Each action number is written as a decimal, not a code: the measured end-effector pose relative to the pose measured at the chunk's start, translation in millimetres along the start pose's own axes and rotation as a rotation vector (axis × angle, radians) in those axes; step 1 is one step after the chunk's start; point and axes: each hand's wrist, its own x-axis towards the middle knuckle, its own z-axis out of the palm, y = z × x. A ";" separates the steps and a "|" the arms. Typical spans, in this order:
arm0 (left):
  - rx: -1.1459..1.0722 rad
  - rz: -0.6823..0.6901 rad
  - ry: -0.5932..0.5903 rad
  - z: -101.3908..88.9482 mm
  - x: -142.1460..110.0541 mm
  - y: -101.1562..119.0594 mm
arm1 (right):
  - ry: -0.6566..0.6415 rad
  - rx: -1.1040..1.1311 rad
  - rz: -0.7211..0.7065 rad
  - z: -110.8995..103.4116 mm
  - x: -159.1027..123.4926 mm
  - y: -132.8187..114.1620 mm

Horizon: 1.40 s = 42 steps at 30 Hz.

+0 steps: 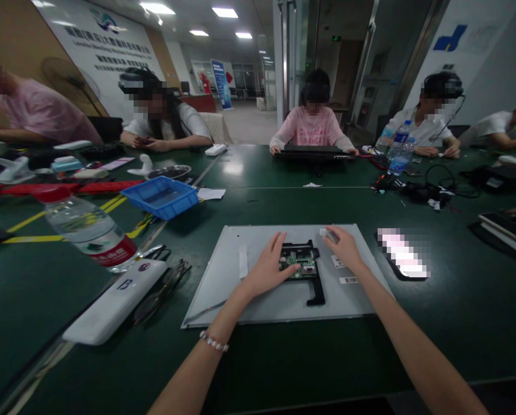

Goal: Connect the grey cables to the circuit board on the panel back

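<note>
A grey metal panel [241,288] lies flat on the green table in front of me, with a small green circuit board [303,259] in a black bracket at its middle. My left hand [269,265] rests on the board's left side, fingers spread and pressing down. My right hand [344,245] sits at the panel's upper right, fingers pinched on a small white piece [326,232]. Two small labels [348,280] lie on the panel near my right wrist.
A water bottle [89,227], a white power bank [115,300] and glasses [163,288] lie to the left, with a blue tray [163,196] behind. A phone [402,259] lies to the right. Several people sit around the far side with a laptop [314,151], bottles and cables.
</note>
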 end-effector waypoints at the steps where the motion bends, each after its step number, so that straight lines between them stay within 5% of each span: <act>1: 0.017 -0.010 -0.024 -0.4 -0.8 1.4 | -0.019 -0.031 -0.020 0.2 -0.3 -1.7; 23: 0.245 0.003 -0.041 6.7 1.1 -8.7 | -0.085 -0.339 0.034 2.4 10.1 -31.2; 32: 0.296 -0.073 -0.066 10.9 -1.3 -7.3 | -0.092 -0.364 -0.123 -13.3 16.1 -62.9; 42: 0.256 -0.048 -0.025 15.9 -2.3 -10.4 | -0.294 -0.387 -0.216 40.5 9.9 -116.8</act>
